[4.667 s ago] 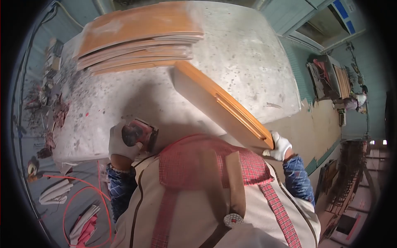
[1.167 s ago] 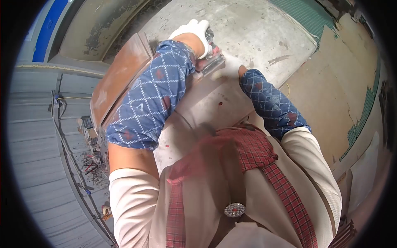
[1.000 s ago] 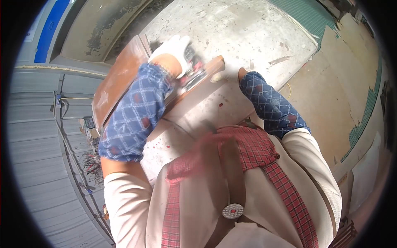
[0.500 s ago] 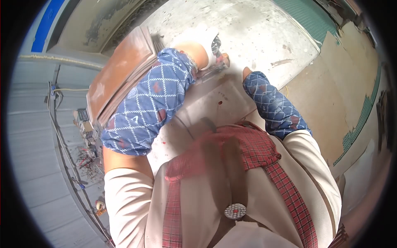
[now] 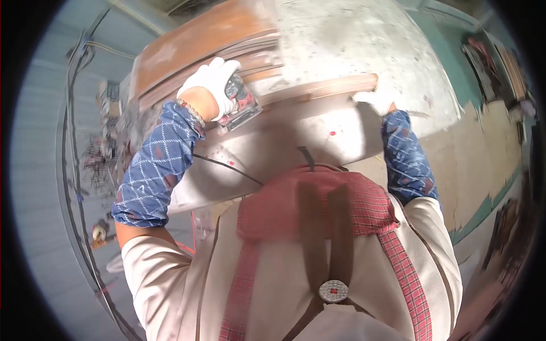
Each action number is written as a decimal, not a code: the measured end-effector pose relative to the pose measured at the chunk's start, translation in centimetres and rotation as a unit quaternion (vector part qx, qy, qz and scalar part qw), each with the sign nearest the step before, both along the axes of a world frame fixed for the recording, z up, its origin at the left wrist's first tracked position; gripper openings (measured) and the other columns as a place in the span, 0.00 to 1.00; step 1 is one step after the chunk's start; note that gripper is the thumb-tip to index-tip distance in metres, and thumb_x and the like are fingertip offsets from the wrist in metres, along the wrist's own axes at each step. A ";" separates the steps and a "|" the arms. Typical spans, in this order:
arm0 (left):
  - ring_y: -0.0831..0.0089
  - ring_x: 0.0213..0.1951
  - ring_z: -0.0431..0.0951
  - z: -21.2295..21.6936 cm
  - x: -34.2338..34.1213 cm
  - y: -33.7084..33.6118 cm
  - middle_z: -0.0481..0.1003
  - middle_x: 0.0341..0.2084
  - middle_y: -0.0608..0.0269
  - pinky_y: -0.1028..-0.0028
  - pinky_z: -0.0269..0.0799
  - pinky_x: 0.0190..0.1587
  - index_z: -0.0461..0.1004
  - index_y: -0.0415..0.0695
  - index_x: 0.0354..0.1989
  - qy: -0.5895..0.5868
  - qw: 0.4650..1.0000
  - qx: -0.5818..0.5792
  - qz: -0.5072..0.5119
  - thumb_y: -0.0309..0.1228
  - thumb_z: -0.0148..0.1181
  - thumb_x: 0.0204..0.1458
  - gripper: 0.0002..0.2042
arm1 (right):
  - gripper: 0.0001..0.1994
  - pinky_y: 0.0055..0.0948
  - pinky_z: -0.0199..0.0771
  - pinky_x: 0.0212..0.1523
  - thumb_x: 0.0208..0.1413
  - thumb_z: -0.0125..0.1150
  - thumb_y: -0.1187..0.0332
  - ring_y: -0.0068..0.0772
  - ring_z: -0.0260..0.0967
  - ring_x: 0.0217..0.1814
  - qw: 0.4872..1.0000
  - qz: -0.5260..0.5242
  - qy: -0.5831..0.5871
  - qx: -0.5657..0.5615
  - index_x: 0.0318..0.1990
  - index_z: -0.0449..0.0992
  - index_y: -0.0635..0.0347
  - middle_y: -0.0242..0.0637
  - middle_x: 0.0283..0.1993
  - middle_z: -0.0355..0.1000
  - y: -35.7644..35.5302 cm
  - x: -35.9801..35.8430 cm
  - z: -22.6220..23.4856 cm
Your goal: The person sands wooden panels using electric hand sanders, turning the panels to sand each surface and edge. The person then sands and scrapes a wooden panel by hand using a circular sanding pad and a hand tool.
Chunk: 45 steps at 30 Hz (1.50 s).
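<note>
My left hand (image 5: 210, 85), in a white glove, grips a small red and black power sander (image 5: 239, 108) pressed on the near edge of a long wooden board (image 5: 318, 91). The board lies across a dusty white worktable (image 5: 364, 40). My right hand (image 5: 372, 101), also gloved, holds the right end of that board. A thin black cord (image 5: 227, 167) runs from the sander down toward my chest. Both forearms wear blue patterned sleeves.
A stack of orange-brown wooden boards (image 5: 199, 45) lies on the table's far left, just beyond my left hand. Tangled cables and small tools (image 5: 99, 153) litter the floor at left. Bare plywood flooring (image 5: 483, 153) spreads at right.
The view has swung, so the table now sits higher and more level. My left hand has slid the sander leftward along the board edge; my right hand stays on the board's right end.
</note>
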<state>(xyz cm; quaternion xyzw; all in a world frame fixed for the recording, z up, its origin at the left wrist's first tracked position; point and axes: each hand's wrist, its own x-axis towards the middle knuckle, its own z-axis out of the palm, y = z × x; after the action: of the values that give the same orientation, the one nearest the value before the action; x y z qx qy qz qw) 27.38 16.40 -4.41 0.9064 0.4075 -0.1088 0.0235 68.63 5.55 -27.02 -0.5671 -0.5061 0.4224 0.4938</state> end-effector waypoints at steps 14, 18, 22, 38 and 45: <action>0.51 0.57 0.73 -6.5 -13.3 3.7 0.70 0.56 0.53 0.59 0.72 0.58 0.67 0.55 0.62 0.050 0.949 0.062 0.304 0.34 0.77 0.33 0.41 | 0.40 0.33 0.73 0.57 0.43 0.81 0.62 0.31 0.71 0.54 1.000 0.002 0.012 0.010 0.62 0.65 0.61 0.34 0.52 0.73 4.5 13.6 -12.2; 0.48 0.55 0.74 -6.5 -12.8 2.7 0.71 0.54 0.51 0.60 0.72 0.58 0.68 0.54 0.61 -0.075 0.975 0.090 0.187 0.33 0.76 0.34 0.39 | 0.42 0.33 0.72 0.59 0.40 0.84 0.62 0.30 0.69 0.58 0.999 0.022 0.005 -0.028 0.63 0.65 0.60 0.33 0.55 0.72 5.0 13.6 -10.9; 0.49 0.57 0.72 -5.9 -7.7 2.0 0.70 0.57 0.51 0.59 0.71 0.60 0.67 0.53 0.62 -0.022 0.982 0.032 0.187 0.36 0.75 0.36 0.38 | 0.40 0.33 0.77 0.52 0.39 0.83 0.66 0.30 0.73 0.50 0.999 -0.009 0.041 -0.025 0.61 0.66 0.62 0.35 0.51 0.74 4.5 13.5 -10.6; 0.48 0.52 0.74 -6.5 2.2 2.8 0.71 0.48 0.50 0.58 0.71 0.55 0.67 0.50 0.59 -0.011 0.996 0.029 0.087 0.34 0.75 0.33 0.38 | 0.36 0.36 0.77 0.54 0.40 0.79 0.69 0.35 0.73 0.52 0.999 -0.035 0.021 0.001 0.58 0.66 0.65 0.40 0.51 0.74 4.4 11.2 -9.8; 0.51 0.54 0.74 -5.7 14.1 3.1 0.70 0.52 0.53 0.58 0.72 0.57 0.68 0.52 0.60 0.027 0.999 -0.007 0.032 0.37 0.72 0.38 0.35 | 0.44 0.36 0.72 0.60 0.31 0.84 0.60 0.40 0.72 0.59 0.999 -0.041 -0.031 -0.020 0.59 0.70 0.64 0.46 0.55 0.75 5.4 9.2 -8.0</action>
<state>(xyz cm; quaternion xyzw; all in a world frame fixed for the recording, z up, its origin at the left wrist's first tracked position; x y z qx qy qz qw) 41.50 19.54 -10.06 0.8896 0.4357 -0.1355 0.0225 77.80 10.97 -35.05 -0.6095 -0.4894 0.3941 0.4834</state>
